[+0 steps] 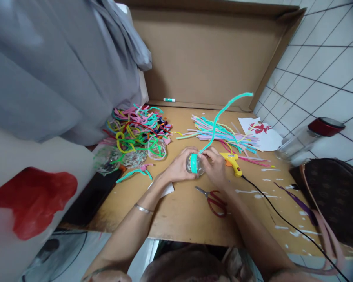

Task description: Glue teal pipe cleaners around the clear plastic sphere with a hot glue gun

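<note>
My left hand (pixel 181 165) is wrapped round the side of a small clear round container (pixel 189 163), which looks like plastic. Round its middle runs a turquoise pipe cleaner (pixel 215 126), whose long free end rises up and curves to the right. The fingers of my right hand (pixel 214 165) pinch this pipe cleaner close to the container's right edge. Just below my hands lie red-handled scissors (pixel 216 203). Beside my right hand is a yellow glue gun (pixel 232 161) with a black cord.
Loose coloured pipe cleaners (pixel 135 125) heap at the left, and a straighter bundle (pixel 223 135) lies behind my hands. A glass bottle (pixel 300 141) and a brown bag (pixel 335 199) stand at the right. Cardboard (pixel 202 58) closes off the back; grey cloth (pixel 76 70) hangs at the left.
</note>
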A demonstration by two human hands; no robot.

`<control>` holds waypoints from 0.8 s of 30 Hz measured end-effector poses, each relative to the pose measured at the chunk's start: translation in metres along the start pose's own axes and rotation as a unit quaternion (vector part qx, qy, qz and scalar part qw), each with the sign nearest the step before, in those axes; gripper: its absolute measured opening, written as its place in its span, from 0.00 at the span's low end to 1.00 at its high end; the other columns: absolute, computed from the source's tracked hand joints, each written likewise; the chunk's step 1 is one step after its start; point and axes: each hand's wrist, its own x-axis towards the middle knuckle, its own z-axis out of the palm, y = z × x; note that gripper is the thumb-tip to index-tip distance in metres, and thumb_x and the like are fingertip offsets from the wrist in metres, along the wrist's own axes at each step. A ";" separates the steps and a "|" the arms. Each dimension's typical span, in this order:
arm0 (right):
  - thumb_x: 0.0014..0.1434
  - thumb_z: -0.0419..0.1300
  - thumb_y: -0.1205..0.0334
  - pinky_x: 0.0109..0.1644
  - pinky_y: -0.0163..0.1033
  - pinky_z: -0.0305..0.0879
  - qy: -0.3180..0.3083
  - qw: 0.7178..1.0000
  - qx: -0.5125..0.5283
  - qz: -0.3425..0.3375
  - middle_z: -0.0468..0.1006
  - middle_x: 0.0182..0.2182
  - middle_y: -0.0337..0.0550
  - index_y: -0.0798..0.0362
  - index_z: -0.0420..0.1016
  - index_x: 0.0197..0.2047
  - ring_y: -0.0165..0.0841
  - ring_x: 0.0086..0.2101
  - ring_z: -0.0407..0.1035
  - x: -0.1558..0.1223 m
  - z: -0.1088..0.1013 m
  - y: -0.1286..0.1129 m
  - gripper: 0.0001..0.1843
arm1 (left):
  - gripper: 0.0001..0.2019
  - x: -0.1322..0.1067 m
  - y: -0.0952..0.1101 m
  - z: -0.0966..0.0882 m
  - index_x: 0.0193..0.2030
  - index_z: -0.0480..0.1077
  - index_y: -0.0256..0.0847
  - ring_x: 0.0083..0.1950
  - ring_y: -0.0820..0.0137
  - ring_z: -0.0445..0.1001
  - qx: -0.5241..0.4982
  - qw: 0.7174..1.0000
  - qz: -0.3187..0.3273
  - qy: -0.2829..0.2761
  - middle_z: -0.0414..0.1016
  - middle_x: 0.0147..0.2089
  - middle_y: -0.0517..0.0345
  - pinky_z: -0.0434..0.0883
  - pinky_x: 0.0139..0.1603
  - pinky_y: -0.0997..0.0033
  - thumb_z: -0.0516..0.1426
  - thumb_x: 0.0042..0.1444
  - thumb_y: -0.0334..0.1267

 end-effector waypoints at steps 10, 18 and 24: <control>0.63 0.54 0.58 0.38 0.37 0.65 -0.007 1.000 -0.008 0.011 0.73 0.30 0.40 0.51 0.73 0.31 0.32 0.33 0.68 0.001 0.000 -0.001 0.11 | 0.39 0.001 0.002 -0.002 0.56 0.62 0.43 0.65 0.55 0.64 -0.008 1.000 -0.021 -0.012 0.64 0.62 0.46 0.62 0.67 0.53 0.72 0.36 0.43; 0.66 0.51 0.56 0.48 0.40 0.67 -0.008 0.997 -0.080 -0.014 0.76 0.40 0.48 0.54 0.74 0.45 0.36 0.41 0.71 -0.010 -0.006 0.010 0.14 | 0.35 -0.002 -0.002 0.002 0.55 0.61 0.41 0.60 0.56 0.68 0.028 0.998 -0.045 0.023 0.67 0.58 0.48 0.66 0.63 0.54 0.68 0.39 0.41; 0.62 0.55 0.52 0.46 0.51 0.65 -0.015 0.893 -0.417 0.166 0.75 0.41 0.65 0.62 0.73 0.44 0.51 0.43 0.71 -0.013 -0.045 0.044 0.20 | 0.36 -0.001 0.003 0.001 0.55 0.61 0.39 0.57 0.55 0.70 0.034 0.996 -0.081 0.030 0.69 0.55 0.47 0.68 0.60 0.55 0.68 0.39 0.43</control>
